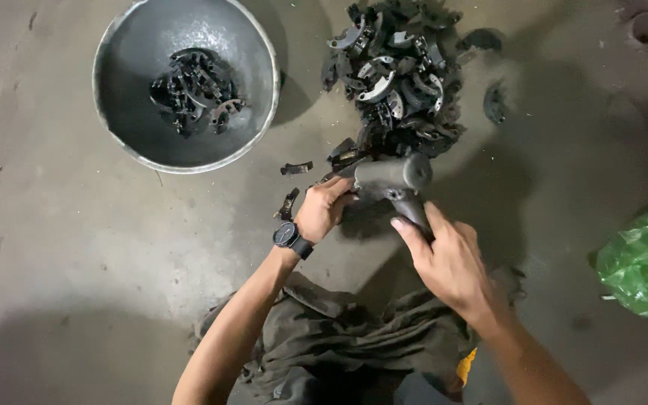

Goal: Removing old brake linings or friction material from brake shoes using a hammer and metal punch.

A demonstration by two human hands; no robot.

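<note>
- Bottom centre: the person's lap, covered in dark, soiled cloth; both forearms rise from here toward the middle of the frame.
- Right of centre: the right hand, fingers closed around the handle of a heavy grey hammer. The handle's long axis runs from the palm up and left to the head, which lies crosswise just above both hands.
- Centre: the left hand, a black watch on its wrist, fingers curled shut on something small beneath the hammer head; what it pins is hidden. This hand is the nearer of the 2 to the head, touching or almost touching it.
- Just left of the left hand: 2 loose dark fragments on the concrete floor.
- Upper centre: a pile of curved dark metal pieces, directly beyond the hammer head.
- Upper left: a round metal bowl holding a smaller heap of similar pieces.
- Right edge: a green plastic bag.
</note>
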